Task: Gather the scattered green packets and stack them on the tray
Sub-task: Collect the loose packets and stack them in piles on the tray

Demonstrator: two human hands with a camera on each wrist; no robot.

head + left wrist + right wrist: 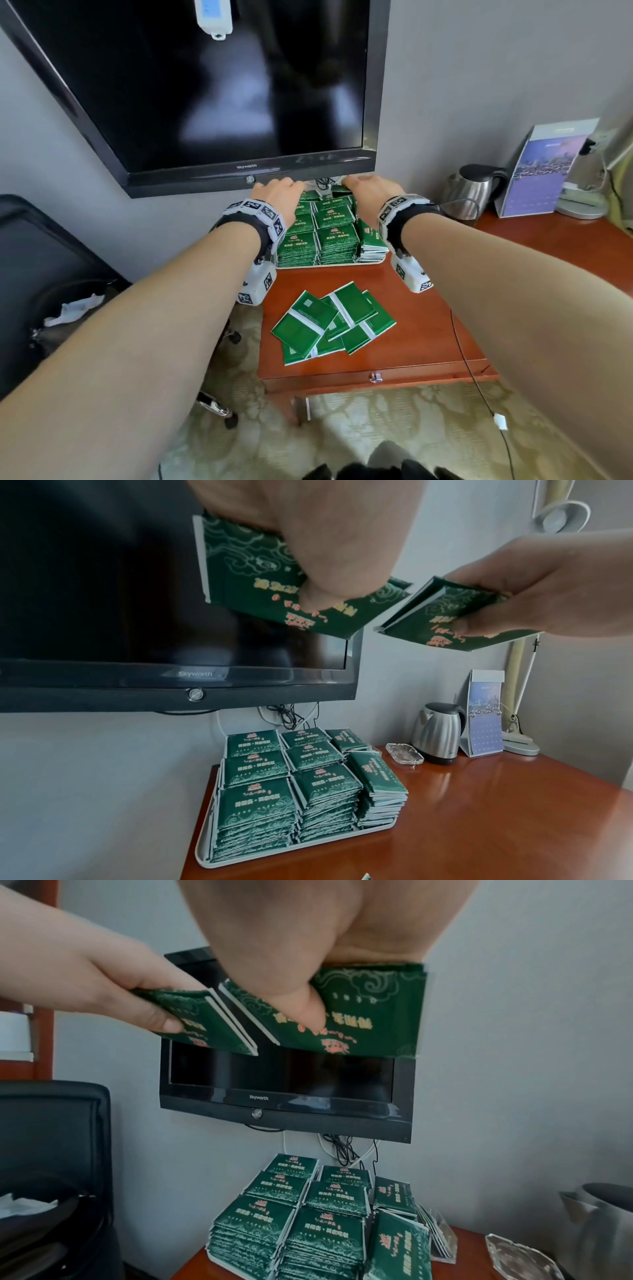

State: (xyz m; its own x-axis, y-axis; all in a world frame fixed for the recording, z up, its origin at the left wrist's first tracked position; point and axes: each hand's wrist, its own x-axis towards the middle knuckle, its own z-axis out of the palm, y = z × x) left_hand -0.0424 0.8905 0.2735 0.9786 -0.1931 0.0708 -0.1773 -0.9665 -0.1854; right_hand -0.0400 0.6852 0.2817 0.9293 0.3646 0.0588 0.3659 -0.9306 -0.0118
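Nearest to the camera, a loose heap of green packets (pixel 334 323) lies on the red-brown worktop (pixel 424 329), face down and overlapping one another, close to the front edge. A thin black cable (pixel 460 342) runs over the worktop on the right side of the heap.

Further back, the white tray (pixel 205 857) stands at the rear left corner of the worktop, near the wall. On it the stacked packets (pixel 255 813) stand in neat piles side by side, and one more pile (pixel 380 777) on the right side is turned the other way.

Above the far part of the tray, both hands are raised side by side. The left hand (pixel 308 528) pinches a small bundle of packets (pixel 246 569) between thumb and fingers (pixel 316 599), with the printed face down. The right hand (pixel 325 934) grips its own bundle (pixel 373 1007) in the same way, thumb (pixel 304 1007) curled on the printed face. The two bundles are just beside each other, and I cannot tell if they touch.

To the right of the tray there are a clear glass ashtray (pixel 404 753), a steel kettle (pixel 436 731) and a standing calendar (pixel 484 718). Behind all, a black Skyworth television (pixel 219 85) hangs on the grey wall (pixel 496 68). On the left stands a black chair (pixel 51 1137).
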